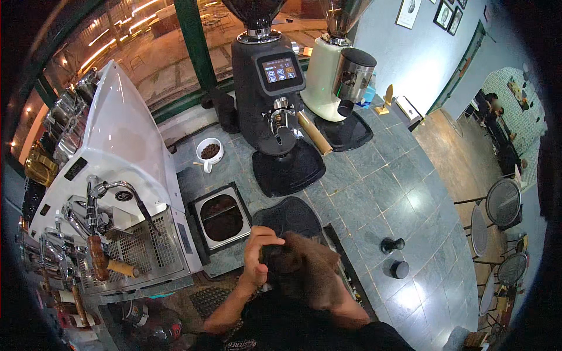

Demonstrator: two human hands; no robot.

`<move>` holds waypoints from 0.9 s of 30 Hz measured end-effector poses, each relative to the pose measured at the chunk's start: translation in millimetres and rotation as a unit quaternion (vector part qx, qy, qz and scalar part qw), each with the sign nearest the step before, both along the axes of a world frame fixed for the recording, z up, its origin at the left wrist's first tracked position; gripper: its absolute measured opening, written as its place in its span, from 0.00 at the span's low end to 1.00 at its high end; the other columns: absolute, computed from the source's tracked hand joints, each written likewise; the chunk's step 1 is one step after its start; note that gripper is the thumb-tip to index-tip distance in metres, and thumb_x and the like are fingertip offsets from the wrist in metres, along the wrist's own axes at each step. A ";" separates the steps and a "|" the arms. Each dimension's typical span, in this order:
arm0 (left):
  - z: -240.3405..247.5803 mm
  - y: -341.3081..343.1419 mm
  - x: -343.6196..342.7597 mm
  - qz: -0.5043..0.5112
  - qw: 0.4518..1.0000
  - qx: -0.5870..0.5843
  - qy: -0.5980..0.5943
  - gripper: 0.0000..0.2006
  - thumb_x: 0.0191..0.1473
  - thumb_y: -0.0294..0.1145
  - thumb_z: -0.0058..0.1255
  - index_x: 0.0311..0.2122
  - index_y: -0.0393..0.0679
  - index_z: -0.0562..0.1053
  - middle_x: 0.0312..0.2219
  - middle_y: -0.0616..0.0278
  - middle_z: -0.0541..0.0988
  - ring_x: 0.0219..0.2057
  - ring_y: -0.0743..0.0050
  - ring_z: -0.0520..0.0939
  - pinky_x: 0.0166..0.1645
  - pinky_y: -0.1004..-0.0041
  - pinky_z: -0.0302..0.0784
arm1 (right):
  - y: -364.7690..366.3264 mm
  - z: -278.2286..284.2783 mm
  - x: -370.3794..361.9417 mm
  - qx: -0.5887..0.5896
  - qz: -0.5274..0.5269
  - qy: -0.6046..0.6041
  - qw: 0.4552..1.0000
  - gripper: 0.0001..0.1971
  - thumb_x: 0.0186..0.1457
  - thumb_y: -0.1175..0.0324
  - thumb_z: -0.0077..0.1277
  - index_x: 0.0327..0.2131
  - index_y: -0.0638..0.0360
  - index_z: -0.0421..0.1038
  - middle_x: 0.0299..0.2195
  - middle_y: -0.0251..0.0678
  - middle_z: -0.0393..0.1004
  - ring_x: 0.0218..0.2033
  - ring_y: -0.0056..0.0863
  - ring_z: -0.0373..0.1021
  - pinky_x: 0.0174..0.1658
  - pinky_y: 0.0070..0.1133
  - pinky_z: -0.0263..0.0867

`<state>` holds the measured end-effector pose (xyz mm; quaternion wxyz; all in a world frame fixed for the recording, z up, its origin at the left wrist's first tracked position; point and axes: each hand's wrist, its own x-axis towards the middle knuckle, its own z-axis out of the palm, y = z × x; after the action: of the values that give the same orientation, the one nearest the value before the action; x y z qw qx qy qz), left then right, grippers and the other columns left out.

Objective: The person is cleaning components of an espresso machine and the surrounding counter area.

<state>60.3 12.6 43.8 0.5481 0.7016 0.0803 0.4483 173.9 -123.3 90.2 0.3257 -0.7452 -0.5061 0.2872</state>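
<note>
Close to my body, my left hand (256, 257) has its fingers curled around a dark object whose kind I cannot make out. A brown cloth (313, 266) covers my right hand, and the right forearm (349, 307) comes out below it. The cloth is bunched against the dark object, between the two hands. Just beyond them lies a black mat (287, 217) on the tiled counter. To its left, a steel knock box (203, 205) holds dark coffee grounds.
A white espresso machine (126, 134) stands at left. Behind are a black coffee grinder (249, 88), a cream grinder (319, 73) and a white cup (205, 142) of beans. On the right counter stand a tamper (391, 245) and a round black tool (400, 269). Stools (503, 202) line the far right.
</note>
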 end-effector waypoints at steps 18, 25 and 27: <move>13.1 8.1 3.3 0.085 0.986 0.077 0.121 0.12 0.59 0.36 0.52 0.40 0.37 0.72 0.32 0.56 0.74 0.33 0.70 0.75 0.39 0.73 0.71 | 11.1 -31.5 11.8 0.071 -0.053 0.364 0.927 0.25 0.58 0.68 0.51 0.57 0.62 0.58 0.56 0.41 0.62 0.59 0.29 0.57 0.59 0.25 0.55; 0.5 3.0 28.2 0.123 0.975 -0.167 0.075 0.10 0.62 0.31 0.46 0.30 0.40 0.63 0.25 0.65 0.67 0.27 0.81 0.66 0.36 0.77 0.67 | 30.3 -53.0 -10.1 0.302 -0.088 0.348 0.883 0.22 0.57 0.66 0.52 0.53 0.62 0.59 0.46 0.38 0.63 0.48 0.28 0.59 0.53 0.26 0.58; -15.7 -3.5 37.7 0.123 0.972 -0.197 0.034 0.11 0.63 0.32 0.45 0.30 0.41 0.62 0.25 0.67 0.65 0.27 0.82 0.64 0.35 0.78 0.65 | 41.5 -64.7 -20.5 0.350 -0.070 0.214 0.909 0.21 0.57 0.66 0.53 0.51 0.62 0.60 0.42 0.37 0.63 0.44 0.28 0.59 0.50 0.26 0.59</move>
<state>98.0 9.1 28.1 0.6129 0.5794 0.2716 0.4636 153.5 -81.8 25.5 0.6858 -0.5369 -0.4391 0.2208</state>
